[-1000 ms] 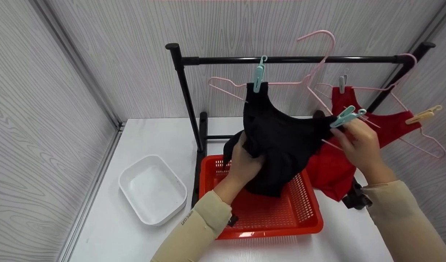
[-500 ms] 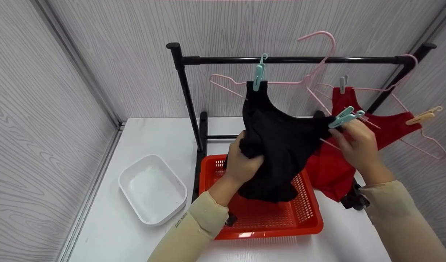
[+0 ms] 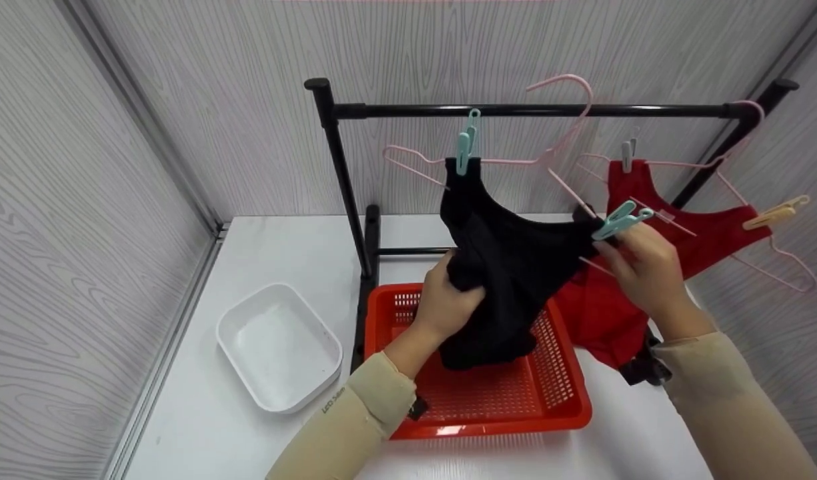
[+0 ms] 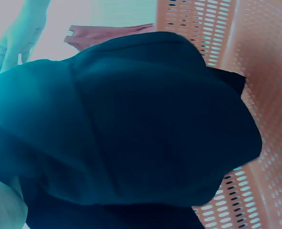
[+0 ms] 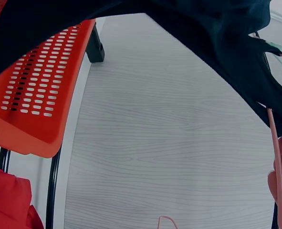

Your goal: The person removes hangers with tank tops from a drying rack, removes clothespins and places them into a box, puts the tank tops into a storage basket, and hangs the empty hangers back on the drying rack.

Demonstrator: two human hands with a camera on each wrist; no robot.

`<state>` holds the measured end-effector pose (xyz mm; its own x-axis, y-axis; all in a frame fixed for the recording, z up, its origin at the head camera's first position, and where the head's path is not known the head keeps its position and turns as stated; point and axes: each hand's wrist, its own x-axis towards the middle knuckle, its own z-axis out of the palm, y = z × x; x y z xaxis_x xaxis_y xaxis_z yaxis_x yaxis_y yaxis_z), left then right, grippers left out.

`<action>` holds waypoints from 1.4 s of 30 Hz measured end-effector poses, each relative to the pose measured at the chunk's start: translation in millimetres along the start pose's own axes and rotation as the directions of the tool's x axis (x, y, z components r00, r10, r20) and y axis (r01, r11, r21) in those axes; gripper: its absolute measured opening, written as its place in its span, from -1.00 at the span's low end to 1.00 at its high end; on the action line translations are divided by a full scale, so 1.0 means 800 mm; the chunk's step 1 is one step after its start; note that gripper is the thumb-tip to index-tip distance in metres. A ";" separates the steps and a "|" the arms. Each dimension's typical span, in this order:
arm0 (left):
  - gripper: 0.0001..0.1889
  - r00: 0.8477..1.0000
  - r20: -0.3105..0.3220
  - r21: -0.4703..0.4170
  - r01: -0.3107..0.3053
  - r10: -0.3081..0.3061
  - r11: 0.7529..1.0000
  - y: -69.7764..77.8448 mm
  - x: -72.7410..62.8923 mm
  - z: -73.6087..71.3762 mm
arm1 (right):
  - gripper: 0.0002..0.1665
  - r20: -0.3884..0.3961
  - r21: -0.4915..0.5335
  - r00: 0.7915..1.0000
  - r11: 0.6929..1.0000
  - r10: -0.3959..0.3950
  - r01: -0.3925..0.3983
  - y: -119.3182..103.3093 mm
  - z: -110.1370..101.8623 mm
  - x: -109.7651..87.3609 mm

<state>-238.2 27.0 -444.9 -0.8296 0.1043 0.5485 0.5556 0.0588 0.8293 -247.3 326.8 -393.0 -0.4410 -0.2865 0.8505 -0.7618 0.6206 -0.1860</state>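
A black tank top (image 3: pixel 515 267) hangs on a pink wire hanger (image 3: pixel 511 161), slanting down to the right. One teal clip (image 3: pixel 464 152) fastens its left strap, another teal clip (image 3: pixel 618 223) its right strap. My left hand (image 3: pixel 448 300) grips the bunched cloth lower down, over the red basket. At the right strap, my right hand (image 3: pixel 648 267) holds the hanger's end, its fingers beside the pink wire in the right wrist view. Black cloth (image 4: pixel 155 124) fills most of the left wrist view. Whether the hook bears on the rail I cannot tell.
Behind runs a black rack rail (image 3: pixel 408 111). A red top (image 3: pixel 635 187) hangs at the right, held by a grey clip (image 3: pixel 626 157) and a yellow clip (image 3: pixel 778 213). Below stands a red perforated basket (image 3: pixel 568 373); to its left is a white tray (image 3: pixel 285 353).
The hanger and tank top have shifted down and a little left, with the hook lower against the rail. My right hand moved left with them. My left hand has gathered the cloth closer.
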 end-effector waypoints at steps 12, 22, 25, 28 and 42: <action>-0.53 0.870 0.235 0.285 0.365 -0.434 0.886 -0.023 -0.008 -0.004 | -0.66 -0.004 0.018 1.000 1.000 0.006 -0.006 -0.003 0.009 -0.001; -0.41 0.775 0.348 0.456 0.352 -0.528 0.817 -0.038 -0.017 -0.022 | -0.75 0.066 0.020 0.998 1.000 -0.015 0.014 -0.003 0.008 0.000; -0.41 0.734 0.374 0.506 0.350 -0.567 0.788 -0.043 -0.021 -0.030 | -0.75 0.090 0.017 0.996 1.000 -0.018 0.017 -0.003 0.008 -0.001; -0.43 0.692 0.405 0.545 0.341 -0.597 0.766 -0.048 -0.025 -0.038 | -0.75 0.108 0.021 0.994 1.000 -0.019 0.017 -0.003 0.009 -0.003; -0.45 0.578 0.449 0.749 0.171 -0.681 0.640 -0.049 -0.040 -0.062 | -0.70 0.119 0.040 0.993 0.999 -0.021 0.016 -0.002 0.014 -0.010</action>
<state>-235.9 -28.1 -490.0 -0.8337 0.4665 -0.2956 0.2540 0.7992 0.5448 -247.7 320.2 -405.2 -0.4787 -0.3842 0.7895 -0.7871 0.5862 -0.1920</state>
